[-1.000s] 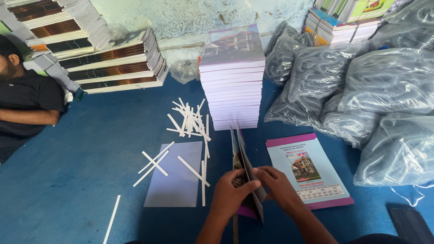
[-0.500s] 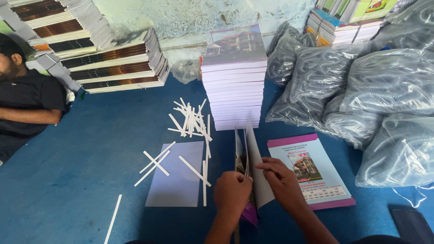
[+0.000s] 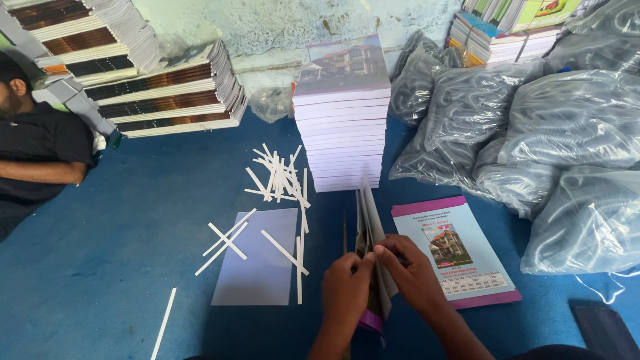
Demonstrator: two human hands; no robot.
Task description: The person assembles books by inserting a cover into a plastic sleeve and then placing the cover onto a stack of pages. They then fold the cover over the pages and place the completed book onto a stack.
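Note:
Both my hands hold a thin booklet (image 3: 369,230) that stands on edge on the blue floor, its pages fanned upward. My left hand (image 3: 346,291) pinches it from the left and my right hand (image 3: 408,275) grips it from the right, fingertips meeting at the pages. A pink-edged cover sheet (image 3: 460,252) with a house picture lies flat just right of my right hand. A plain pale sheet (image 3: 260,257) lies flat to the left, with white paper strips (image 3: 279,175) scattered over and beyond it.
A tall stack of booklets (image 3: 343,113) stands straight ahead. Grey plastic bags of coils (image 3: 527,133) fill the right side. Piles of bound books (image 3: 167,93) line the back left wall. A person in a dark shirt (image 3: 37,153) reclines at the far left.
The booklet has swung from leaning right to standing more upright, and my hands have closed in together on its pages. The view has shifted slightly.

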